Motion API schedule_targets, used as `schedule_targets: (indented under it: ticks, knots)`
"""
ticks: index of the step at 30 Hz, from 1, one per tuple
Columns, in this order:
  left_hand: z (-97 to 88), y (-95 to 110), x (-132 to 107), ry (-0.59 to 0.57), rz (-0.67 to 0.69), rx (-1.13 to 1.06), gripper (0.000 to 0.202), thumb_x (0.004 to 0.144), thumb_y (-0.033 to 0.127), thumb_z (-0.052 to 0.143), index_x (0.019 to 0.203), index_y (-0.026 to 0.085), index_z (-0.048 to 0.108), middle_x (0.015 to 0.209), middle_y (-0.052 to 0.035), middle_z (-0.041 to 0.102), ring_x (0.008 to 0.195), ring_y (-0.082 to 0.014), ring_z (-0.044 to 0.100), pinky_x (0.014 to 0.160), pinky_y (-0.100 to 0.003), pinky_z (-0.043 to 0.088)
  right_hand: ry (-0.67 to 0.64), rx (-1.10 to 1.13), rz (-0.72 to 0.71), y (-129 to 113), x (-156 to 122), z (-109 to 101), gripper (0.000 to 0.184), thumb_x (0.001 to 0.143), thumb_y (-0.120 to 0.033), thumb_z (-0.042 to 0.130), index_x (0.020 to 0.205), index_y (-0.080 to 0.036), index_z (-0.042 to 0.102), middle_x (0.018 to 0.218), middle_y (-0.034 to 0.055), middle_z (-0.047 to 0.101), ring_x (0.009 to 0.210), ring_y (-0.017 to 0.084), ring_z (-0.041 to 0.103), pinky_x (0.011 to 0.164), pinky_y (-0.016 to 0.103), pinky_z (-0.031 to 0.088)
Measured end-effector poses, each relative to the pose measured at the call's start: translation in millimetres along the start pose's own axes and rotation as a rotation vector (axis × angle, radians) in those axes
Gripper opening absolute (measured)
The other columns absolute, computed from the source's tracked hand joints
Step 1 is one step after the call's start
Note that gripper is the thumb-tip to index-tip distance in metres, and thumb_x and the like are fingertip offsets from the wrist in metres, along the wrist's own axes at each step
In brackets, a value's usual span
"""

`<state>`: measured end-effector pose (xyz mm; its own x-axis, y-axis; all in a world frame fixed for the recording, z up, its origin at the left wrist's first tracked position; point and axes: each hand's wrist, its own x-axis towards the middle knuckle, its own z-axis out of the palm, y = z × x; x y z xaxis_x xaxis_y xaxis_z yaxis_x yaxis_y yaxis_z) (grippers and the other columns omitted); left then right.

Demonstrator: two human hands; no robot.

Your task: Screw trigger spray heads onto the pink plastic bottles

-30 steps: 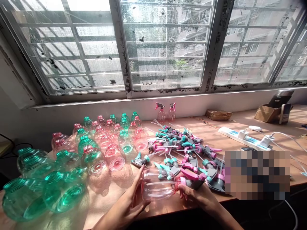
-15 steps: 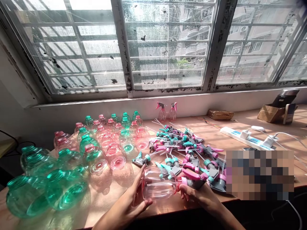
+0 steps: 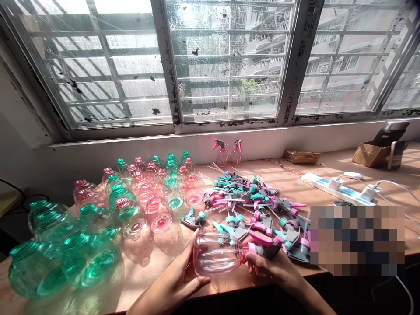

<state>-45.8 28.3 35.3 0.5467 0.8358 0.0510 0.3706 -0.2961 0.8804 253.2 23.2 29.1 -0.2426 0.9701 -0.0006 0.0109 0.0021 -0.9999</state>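
Note:
A clear pink bottle (image 3: 216, 257) lies on its side over the wooden table (image 3: 157, 271), near the front edge. My left hand (image 3: 179, 280) cups its base, fingers wrapped round it. My right hand (image 3: 274, 269) grips the pink and grey spray head (image 3: 262, 246) fitted at the bottle's neck. Just behind lies a heap of pink and teal spray heads (image 3: 252, 205). Empty pink and green bottles (image 3: 131, 205) stand in a crowd to the left.
Two finished spray bottles (image 3: 228, 152) stand by the wall under the window. A white power strip (image 3: 337, 189) with plugs and cables lies at the right, near a brown box (image 3: 370, 154) and a flat woven object (image 3: 301, 156). A blurred patch covers the right front.
Both hands stay on the bottle and spray head; the bottle has shifted only slightly. The camera has tilted a little.

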Motion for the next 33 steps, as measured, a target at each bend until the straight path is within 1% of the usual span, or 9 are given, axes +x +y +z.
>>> schedule_targets:
  ticks: [6,9,11,15,19,23,27,31,33]
  knots:
    - [-0.2,-5.8,-0.8,0.023,0.011,0.063,0.086,0.098,0.033,0.063,0.161,0.039,0.005,0.174,0.0003,0.014,0.157,-0.0326,0.025,0.129,-0.049,0.025,0.000,0.026,-0.010,1.5,-1.0,0.6,0.051,0.078,-0.066,0.076,0.076,-0.015,0.076,0.062,0.0010,0.068,0.056,0.014,0.059,0.057,0.026,0.050]
    - [0.8,-7.1,-0.2,0.047,0.017,0.057,0.085,0.098,0.032,0.063,0.161,0.040,0.007,0.174,0.0018,0.013,0.158,-0.0332,0.018,0.130,-0.050,0.020,-0.011,0.056,-0.029,3.6,-0.8,-0.5,0.049,0.079,-0.064,0.076,0.079,-0.015,0.078,0.064,0.0015,0.069,0.057,0.014,0.059,0.055,0.025,0.049]
    - [0.9,-7.3,0.5,0.038,0.019,0.027,0.088,0.096,0.033,0.065,0.161,0.040,0.006,0.174,0.0011,0.013,0.158,-0.0344,0.015,0.130,-0.050,0.020,-0.023,0.063,-0.030,4.8,-0.5,-1.3,0.049,0.080,-0.064,0.076,0.080,-0.015,0.078,0.065,0.0017,0.069,0.056,0.014,0.059,0.054,0.025,0.048]
    - [-0.3,-5.2,0.9,0.028,0.003,0.005,0.095,0.093,0.033,0.070,0.161,0.041,0.004,0.173,0.0014,0.018,0.157,-0.0359,0.019,0.129,-0.052,0.023,-0.031,0.062,-0.022,5.1,-0.3,-1.5,0.049,0.079,-0.063,0.076,0.080,-0.015,0.079,0.065,0.0014,0.069,0.056,0.013,0.059,0.055,0.025,0.049]
    - [-0.8,-1.5,0.9,0.010,-0.019,-0.019,0.093,0.095,0.034,0.068,0.161,0.041,0.002,0.171,0.0010,0.027,0.155,-0.0344,0.028,0.128,-0.051,0.026,-0.030,0.075,-0.049,3.5,-0.8,-0.5,0.047,0.079,-0.063,0.077,0.078,-0.016,0.079,0.066,0.0003,0.068,0.059,0.014,0.060,0.060,0.027,0.053]
    - [-0.6,-1.2,1.0,-0.003,0.021,-0.046,0.089,0.096,0.039,0.066,0.161,0.039,0.005,0.172,0.0001,0.022,0.156,-0.0319,0.026,0.130,-0.049,0.022,-0.022,0.080,-0.059,2.7,-1.1,0.1,0.048,0.079,-0.064,0.076,0.083,-0.016,0.079,0.065,0.0004,0.068,0.059,0.015,0.061,0.061,0.029,0.055]
    - [-1.2,-1.0,0.1,0.039,0.002,0.032,0.089,0.096,0.042,0.065,0.162,0.039,0.005,0.174,0.0000,0.014,0.157,-0.0342,0.023,0.130,-0.050,0.022,-0.013,0.101,-0.058,3.4,-0.8,0.5,0.047,0.080,-0.064,0.075,0.083,-0.017,0.077,0.063,0.0003,0.068,0.057,0.015,0.061,0.060,0.029,0.056]
    - [-0.7,3.9,-1.7,0.055,-0.020,0.058,0.090,0.098,0.042,0.060,0.161,0.041,-0.005,0.173,-0.0007,0.019,0.149,-0.0347,0.041,0.124,-0.046,0.038,0.000,0.088,-0.058,4.5,-0.6,0.5,0.045,0.080,-0.062,0.077,0.081,-0.017,0.077,0.063,0.0009,0.069,0.057,0.016,0.063,0.058,0.028,0.056]
    - [-0.4,7.1,-2.5,0.039,-0.022,0.050,0.096,0.096,0.038,0.064,0.160,0.040,-0.008,0.172,-0.0005,0.021,0.150,-0.0344,0.039,0.125,-0.046,0.036,0.010,0.081,-0.041,4.2,-0.7,0.4,0.046,0.079,-0.063,0.077,0.075,-0.017,0.076,0.063,0.0013,0.070,0.058,0.017,0.064,0.059,0.028,0.057]
